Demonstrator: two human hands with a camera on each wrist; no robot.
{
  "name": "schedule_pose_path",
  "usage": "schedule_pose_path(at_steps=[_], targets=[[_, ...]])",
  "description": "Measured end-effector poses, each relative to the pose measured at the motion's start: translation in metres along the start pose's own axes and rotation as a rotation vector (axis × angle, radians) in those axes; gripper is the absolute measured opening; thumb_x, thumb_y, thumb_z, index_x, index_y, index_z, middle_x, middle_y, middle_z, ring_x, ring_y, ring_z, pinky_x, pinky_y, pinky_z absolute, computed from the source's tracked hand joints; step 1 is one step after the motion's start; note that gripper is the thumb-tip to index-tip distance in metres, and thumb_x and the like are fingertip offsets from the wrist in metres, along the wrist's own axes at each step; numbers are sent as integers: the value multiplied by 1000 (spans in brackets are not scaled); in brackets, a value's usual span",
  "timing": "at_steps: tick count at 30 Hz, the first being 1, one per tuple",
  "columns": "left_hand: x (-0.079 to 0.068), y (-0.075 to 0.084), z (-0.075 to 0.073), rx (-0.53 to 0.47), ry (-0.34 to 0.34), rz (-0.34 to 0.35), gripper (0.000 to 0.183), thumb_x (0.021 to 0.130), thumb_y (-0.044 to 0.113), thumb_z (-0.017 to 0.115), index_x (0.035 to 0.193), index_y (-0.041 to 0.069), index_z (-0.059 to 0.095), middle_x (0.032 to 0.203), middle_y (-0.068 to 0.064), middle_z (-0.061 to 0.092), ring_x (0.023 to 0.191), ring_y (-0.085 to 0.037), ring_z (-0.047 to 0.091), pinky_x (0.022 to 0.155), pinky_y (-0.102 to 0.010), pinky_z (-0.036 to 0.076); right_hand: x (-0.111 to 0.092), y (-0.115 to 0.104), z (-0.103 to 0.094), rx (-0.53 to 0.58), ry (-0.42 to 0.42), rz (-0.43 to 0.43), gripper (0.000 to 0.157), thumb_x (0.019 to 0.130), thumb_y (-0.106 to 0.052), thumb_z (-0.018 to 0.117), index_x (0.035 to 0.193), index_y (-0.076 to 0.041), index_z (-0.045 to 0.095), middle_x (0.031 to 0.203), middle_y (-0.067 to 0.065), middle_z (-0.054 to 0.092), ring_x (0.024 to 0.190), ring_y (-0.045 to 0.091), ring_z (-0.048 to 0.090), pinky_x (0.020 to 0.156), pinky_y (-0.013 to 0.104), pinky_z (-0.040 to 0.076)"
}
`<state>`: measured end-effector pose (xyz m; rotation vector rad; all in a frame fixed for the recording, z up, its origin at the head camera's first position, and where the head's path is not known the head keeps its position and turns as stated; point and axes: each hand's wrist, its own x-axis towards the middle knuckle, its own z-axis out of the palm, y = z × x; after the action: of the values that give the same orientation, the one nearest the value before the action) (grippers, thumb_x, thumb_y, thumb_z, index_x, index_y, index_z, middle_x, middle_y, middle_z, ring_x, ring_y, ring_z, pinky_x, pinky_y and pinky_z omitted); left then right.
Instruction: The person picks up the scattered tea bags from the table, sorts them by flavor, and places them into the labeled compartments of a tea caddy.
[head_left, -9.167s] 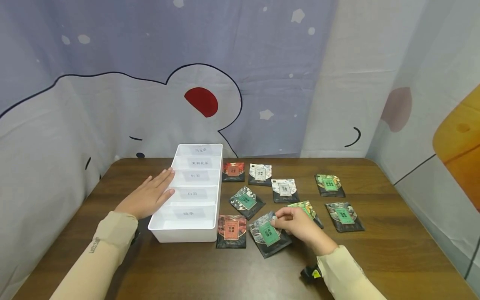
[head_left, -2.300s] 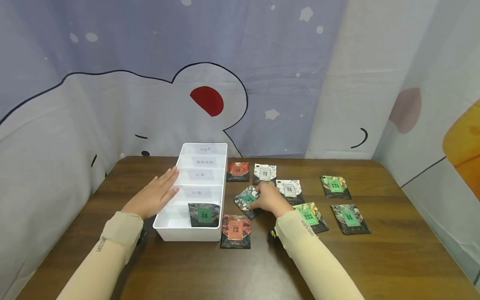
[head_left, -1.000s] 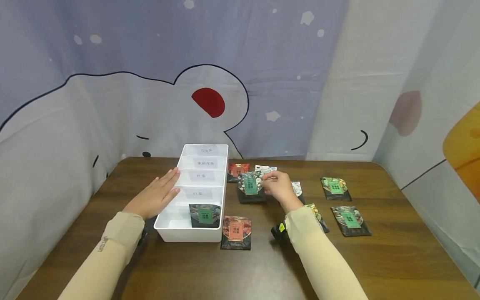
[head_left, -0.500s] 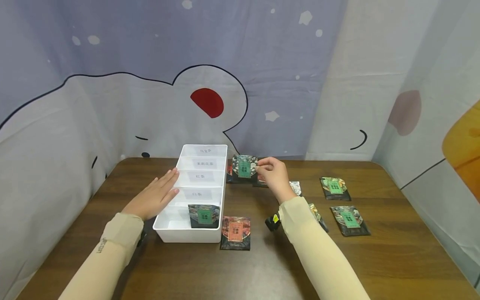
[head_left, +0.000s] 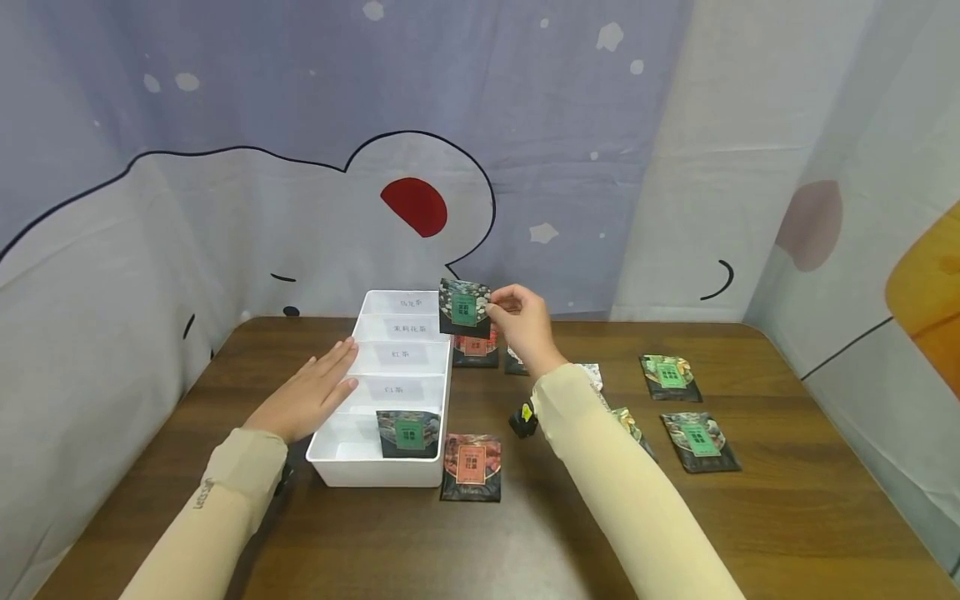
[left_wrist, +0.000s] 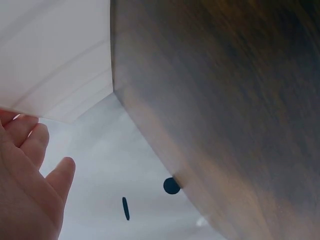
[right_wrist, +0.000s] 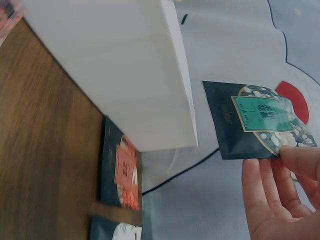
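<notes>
Between thumb and fingers, my right hand [head_left: 523, 327] pinches a dark tea sachet [head_left: 464, 308] with a green label and white blossoms. The sachet is raised at the back right rim of the white divided box [head_left: 375, 473]; the right wrist view shows the same sachet [right_wrist: 257, 122] clear of the box wall [right_wrist: 120, 65]. My left hand [head_left: 307, 390] lies with straight fingers along the box's left rim. In the front compartment leans another green-labelled sachet [head_left: 408, 434]. The compartments behind it carry handwritten paper labels.
Red sachets lie right of the box, one in front [head_left: 471, 468] and one behind [head_left: 476, 348]. White sachets [head_left: 592, 374] are partly hidden by the right arm. Green-labelled sachets [head_left: 670, 377] lie farther right. A patterned curtain [head_left: 555, 167] hangs behind the table.
A green-labelled sachet has gone into the front compartment. My right hand has picked the blossom sachet off the table and carried it up, back and left to the box. The left hand stays put.
</notes>
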<state>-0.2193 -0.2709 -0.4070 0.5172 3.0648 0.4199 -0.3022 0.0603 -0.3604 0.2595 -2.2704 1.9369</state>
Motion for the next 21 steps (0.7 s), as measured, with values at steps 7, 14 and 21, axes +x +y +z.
schedule_pose_path(at_steps=[7, 14, 21], targets=[[0, 0, 0, 2, 1, 1, 70, 109, 49, 31, 163, 7, 15, 169, -12, 13, 155, -35, 13, 123, -60, 14, 10, -8, 26, -15, -43, -11, 6, 97, -1, 65, 103, 0, 66, 98, 12, 65, 90, 28, 69, 83, 39, 62], [1, 0, 1, -1, -2, -6, 70, 109, 49, 31, 163, 8, 15, 170, -12, 12, 155, -35, 13, 123, -59, 13, 11, -5, 50, -95, -89, 0, 4, 100, -7, 63, 104, -8, 65, 97, 9, 66, 82, 32, 67, 65, 37, 61], [1, -1, 0, -13, -3, -10, 71, 108, 50, 31, 163, 8, 14, 170, -11, 11, 155, -34, 11, 123, -58, 12, 11, 0, 61, -172, -133, -16, 5, 101, -7, 61, 105, -8, 63, 98, 7, 65, 86, 35, 66, 48, 26, 49]])
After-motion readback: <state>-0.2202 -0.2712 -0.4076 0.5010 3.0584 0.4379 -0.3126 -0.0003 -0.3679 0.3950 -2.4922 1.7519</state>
